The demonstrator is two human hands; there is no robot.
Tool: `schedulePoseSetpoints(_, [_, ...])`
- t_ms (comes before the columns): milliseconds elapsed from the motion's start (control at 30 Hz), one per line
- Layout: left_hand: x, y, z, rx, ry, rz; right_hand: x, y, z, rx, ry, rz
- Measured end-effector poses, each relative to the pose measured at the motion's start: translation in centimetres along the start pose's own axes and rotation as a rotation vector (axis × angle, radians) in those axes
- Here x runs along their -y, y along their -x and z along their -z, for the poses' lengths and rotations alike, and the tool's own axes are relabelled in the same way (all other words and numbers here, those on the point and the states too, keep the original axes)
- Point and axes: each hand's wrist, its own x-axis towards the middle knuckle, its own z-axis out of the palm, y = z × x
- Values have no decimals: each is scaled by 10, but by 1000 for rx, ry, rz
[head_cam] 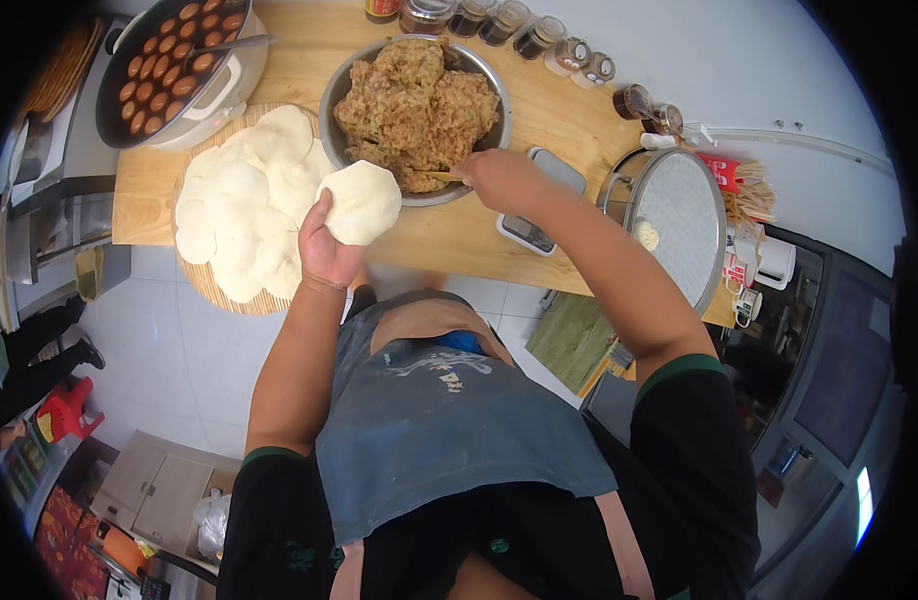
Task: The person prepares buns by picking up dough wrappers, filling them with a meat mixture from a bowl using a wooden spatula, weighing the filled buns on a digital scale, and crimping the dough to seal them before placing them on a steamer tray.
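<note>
My left hand (330, 247) holds up a round, flat dough wrapper (364, 204), thumb on its near-left edge. The wrapper overlaps the near-left rim of a large steel bowl (504, 124) in view. Minced filling (421, 105) is heaped in that bowl. My right hand (500, 178) grips a thin wooden stick or spatula (438, 176), its far end in the filling at the near side. Left of the bowl, many overlapping dough wrappers (238, 202) cover a round slatted board (196, 283).
A pot of eggs in dark liquid (159, 75) stands far left. To the right are a digital scale (530, 234) and a round steamer (680, 217) with one small dough piece (646, 235). Seasoning jars (504, 22) line the wall. Another person's legs (50, 356) show far left.
</note>
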Motion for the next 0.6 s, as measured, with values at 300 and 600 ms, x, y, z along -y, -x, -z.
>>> schedulePoseSetpoints(300, [-11,7,-3,60,54,-49,-24,-4,11,290,-623,-137])
schedulePoseSetpoints(600, [-44,19,-24,31,77,-208,-2,19,-2,221,-1484,-280])
